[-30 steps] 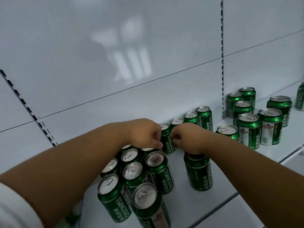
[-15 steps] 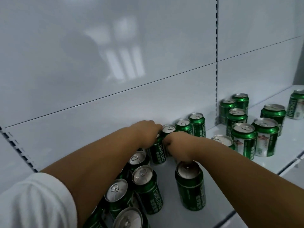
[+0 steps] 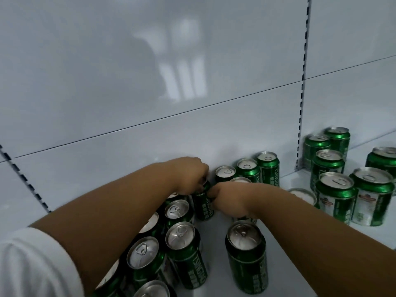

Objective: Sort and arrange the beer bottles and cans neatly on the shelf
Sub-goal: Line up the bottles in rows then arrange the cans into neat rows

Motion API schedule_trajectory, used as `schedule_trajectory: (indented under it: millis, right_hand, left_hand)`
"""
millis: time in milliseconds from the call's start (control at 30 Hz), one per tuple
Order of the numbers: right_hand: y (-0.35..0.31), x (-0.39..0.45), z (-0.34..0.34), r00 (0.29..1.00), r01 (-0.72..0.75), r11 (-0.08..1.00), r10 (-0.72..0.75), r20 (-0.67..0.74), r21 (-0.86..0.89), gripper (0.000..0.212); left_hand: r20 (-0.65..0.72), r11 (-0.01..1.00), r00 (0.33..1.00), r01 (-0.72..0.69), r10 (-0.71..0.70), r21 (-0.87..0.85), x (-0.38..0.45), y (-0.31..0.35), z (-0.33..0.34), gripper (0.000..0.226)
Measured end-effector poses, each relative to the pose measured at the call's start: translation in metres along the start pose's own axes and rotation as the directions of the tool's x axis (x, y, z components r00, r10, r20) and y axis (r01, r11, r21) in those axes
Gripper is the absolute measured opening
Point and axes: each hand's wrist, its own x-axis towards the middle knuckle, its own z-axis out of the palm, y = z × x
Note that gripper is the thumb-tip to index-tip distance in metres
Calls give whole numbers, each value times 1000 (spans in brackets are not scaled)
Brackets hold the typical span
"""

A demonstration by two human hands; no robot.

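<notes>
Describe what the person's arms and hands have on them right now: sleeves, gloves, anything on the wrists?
Both hands, left hand and right hand, are bare, with no gloves. No watch or band shows on either wrist. The left arm wears a short white sleeve ending above the elbow. The right forearm is bare as far as the frame shows.

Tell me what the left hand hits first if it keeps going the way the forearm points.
Probably the can it already grips, then the shelf's back panel just behind. The left hand points up and back toward that panel; how far off it is, I cannot tell.
</notes>
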Motion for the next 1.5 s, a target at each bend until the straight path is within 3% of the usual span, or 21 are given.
schedule_trajectory:
  millis: [233,400,567,700,833,1033,1133,1267,1500]
  right_hand:
    - [3,-10,-4,999,13,995,-9,-32,96,32]
    - [5,-38,-8,979,1,946,65,-193,324,32]
    - [11,-77,7,892,-11,820,266,-365,572,32]
    - [7,-94,19,799,-39,746,422,-427,665,30]
    - [7,-102,36,816,-47,642,467,-342,765,27]
    - [25,-99,49,874,41,367,437,-211,929,23]
    - [32,-93,58,881,95,337,410,-237,937,23]
    - [43,-85,63,895,118,298,381,-231,947,45]
    - [47,-67,60,947,131,264,252,-199,956,50]
  left_hand:
    - [4,997,999,32,-33,67,3,7,2,30]
    - [-58,994,998,14,-7,112,-1,6,5,37]
    - [-194,981,975,-140,112,-136,-6,23,-3,43]
    - [-170,942,962,-250,215,-223,0,55,-12,35]
    - [-170,964,967,-215,188,-157,11,67,-5,43]
    - [-127,967,975,-202,183,-157,15,71,-11,52]
    - [-94,968,980,-191,177,-165,11,66,-18,52]
    - [-81,979,990,-127,115,-159,1,51,-24,56]
    - [-7,988,996,-88,88,-129,-18,30,-20,54]
